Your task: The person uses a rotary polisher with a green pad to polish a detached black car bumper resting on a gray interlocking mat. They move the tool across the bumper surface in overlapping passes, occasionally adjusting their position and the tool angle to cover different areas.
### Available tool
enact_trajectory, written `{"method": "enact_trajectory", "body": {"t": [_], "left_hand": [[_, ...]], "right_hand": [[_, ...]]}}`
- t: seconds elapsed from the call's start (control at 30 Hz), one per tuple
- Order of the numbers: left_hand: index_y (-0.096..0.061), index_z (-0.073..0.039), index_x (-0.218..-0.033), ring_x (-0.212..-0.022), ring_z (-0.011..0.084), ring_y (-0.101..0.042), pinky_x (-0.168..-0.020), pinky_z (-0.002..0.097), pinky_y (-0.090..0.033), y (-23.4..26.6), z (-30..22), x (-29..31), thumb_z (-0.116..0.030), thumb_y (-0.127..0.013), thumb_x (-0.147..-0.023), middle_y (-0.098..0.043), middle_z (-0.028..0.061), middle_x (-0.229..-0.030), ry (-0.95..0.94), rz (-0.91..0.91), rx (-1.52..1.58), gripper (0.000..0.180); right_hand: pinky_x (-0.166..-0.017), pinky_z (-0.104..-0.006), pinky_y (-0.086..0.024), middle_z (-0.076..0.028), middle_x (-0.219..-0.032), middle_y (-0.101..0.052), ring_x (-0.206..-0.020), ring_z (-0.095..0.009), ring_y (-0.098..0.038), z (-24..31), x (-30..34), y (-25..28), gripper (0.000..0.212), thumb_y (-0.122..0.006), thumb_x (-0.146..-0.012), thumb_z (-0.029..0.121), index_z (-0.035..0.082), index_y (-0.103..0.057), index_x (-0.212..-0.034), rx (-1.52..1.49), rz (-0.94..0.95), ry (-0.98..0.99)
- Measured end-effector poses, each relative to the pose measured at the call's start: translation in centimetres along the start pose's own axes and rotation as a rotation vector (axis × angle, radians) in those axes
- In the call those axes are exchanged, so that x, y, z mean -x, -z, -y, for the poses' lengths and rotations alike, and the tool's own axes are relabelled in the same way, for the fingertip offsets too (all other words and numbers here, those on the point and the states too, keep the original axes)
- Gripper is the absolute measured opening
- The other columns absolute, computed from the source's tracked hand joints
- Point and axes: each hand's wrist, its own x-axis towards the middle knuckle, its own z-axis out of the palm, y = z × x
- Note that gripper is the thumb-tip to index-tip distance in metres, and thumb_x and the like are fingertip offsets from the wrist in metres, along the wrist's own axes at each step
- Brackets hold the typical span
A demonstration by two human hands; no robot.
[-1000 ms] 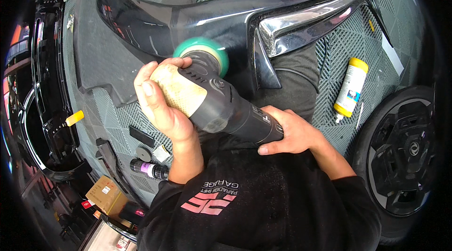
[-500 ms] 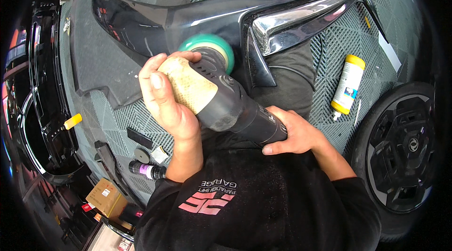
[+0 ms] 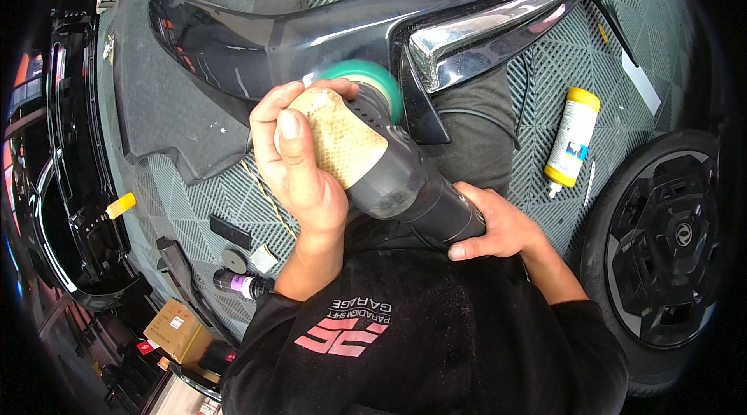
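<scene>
A black polisher (image 3: 401, 185) with worn tan tape on its head lies slantwise across my lap. My left hand (image 3: 303, 170) cups the taped head, its fingers curled over the front. Around the rear handle is my right hand (image 3: 502, 224), closed, with the thumb on the near side. The green foam pad (image 3: 373, 77) rests against the lower edge of a glossy black car bumper panel (image 3: 327, 38), and its rim looks smeared as if spinning. A chrome-like recessed trim (image 3: 482, 38) runs along the panel's right part. The panel lies across my legs.
On the grey grid floor, a yellow-and-white bottle (image 3: 573, 139) lies at right near a wheel (image 3: 661, 259). Left of me are a dark bottle (image 3: 241, 284), a black block (image 3: 230, 231) and a cardboard box (image 3: 177, 329). A black cable (image 3: 523, 100) loops beside the panel; a black car stands far left.
The polisher and both hands have shifted to the right, with the pad sliding along the panel's lower edge. A yellowish cord now shows on the floor beside my left wrist.
</scene>
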Motion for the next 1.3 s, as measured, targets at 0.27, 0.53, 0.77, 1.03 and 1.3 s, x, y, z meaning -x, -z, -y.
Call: {"method": "enact_trajectory", "body": {"t": [0.27,0.53,0.77,1.03,1.3], "left_hand": [[-0.049,-0.001,-0.129,-0.101,0.0323,-0.069,-0.092,0.0406,-0.053,0.8,-0.3,0.7,-0.031,-0.053,-0.109,-0.07,0.0285,-0.108,0.004,-0.022,-0.023,0.037],[-0.047,0.002,-0.13,-0.101,0.0371,-0.068,-0.098,0.0457,-0.051,2.3,-0.9,1.7,-0.032,-0.047,-0.11,-0.069,0.0296,-0.108,-0.006,-0.129,-0.051,0.04],[-0.047,0.001,-0.131,-0.101,0.0363,-0.069,-0.097,0.0441,-0.051,2.3,-0.6,2.1,-0.033,-0.05,-0.109,-0.069,0.0301,-0.108,-0.01,-0.087,-0.065,0.04],[-0.046,-0.001,-0.132,-0.103,0.0328,-0.069,-0.095,0.0404,-0.052,0.6,0.0,3.3,-0.034,-0.052,-0.11,-0.07,0.0301,-0.11,0.013,-0.012,-0.052,0.041],[-0.045,-0.001,-0.134,-0.106,0.0359,-0.068,-0.099,0.0449,-0.05,0.7,-0.3,4.7,-0.037,-0.049,-0.11,-0.069,0.0309,-0.111,-0.001,-0.025,-0.104,0.043]], "right_hand": [[-0.088,-0.0375,-0.054,-0.013,-0.105,-0.072,-0.098,-0.024,-0.071,0.7,0.0,0.0,0.073,-0.09,-0.078,0.04,0.0,-0.058,-0.128,-0.023,0.041,-0.021],[-0.088,-0.0369,-0.055,-0.014,-0.103,-0.073,-0.098,-0.026,-0.072,1.8,-0.7,-0.4,0.073,-0.09,-0.077,0.043,0.002,-0.059,-0.129,0.043,0.085,-0.093],[-0.088,-0.0373,-0.055,-0.013,-0.103,-0.073,-0.098,-0.026,-0.072,1.6,-0.2,-0.5,0.074,-0.09,-0.076,0.043,0.002,-0.059,-0.129,0.036,0.061,-0.121],[-0.09,-0.0378,-0.055,-0.014,-0.106,-0.073,-0.099,-0.026,-0.072,1.1,2.1,-0.1,0.078,-0.092,-0.074,0.038,0.001,-0.058,-0.133,0.065,-0.001,-0.123],[-0.091,-0.0378,-0.055,-0.015,-0.109,-0.074,-0.102,-0.026,-0.072,0.9,2.9,0.0,0.079,-0.093,-0.073,0.038,0.001,-0.058,-0.134,0.046,0.029,-0.146]]}}
